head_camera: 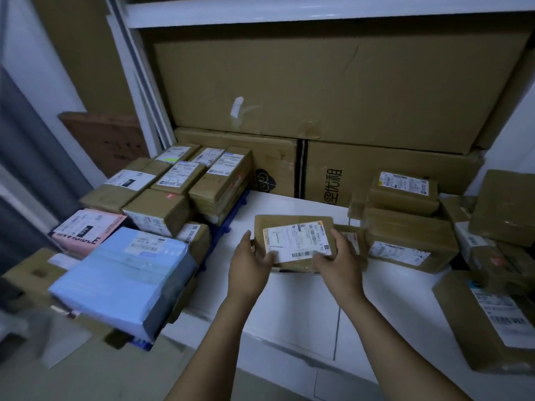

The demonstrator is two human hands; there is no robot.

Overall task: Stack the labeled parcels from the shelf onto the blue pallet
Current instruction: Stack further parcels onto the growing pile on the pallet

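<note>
A flat brown parcel [292, 227] with a white label sits over the white shelf surface [289, 299], gripped at both ends. My left hand [249, 267] holds its left edge and my right hand [337, 261] holds its right edge. Left of the shelf, the blue pallet [228, 224] shows only as a thin edge under several stacked labeled parcels, among them a light blue one [121, 276] and a pink one [86, 230]. More labeled brown parcels [405, 238] lie on the shelf to the right.
Large cardboard cartons [333, 91] fill the back of the shelf under a white upper shelf board [289, 13]. A big labeled box [489, 322] sits at the shelf's right front. Grey floor lies at lower left.
</note>
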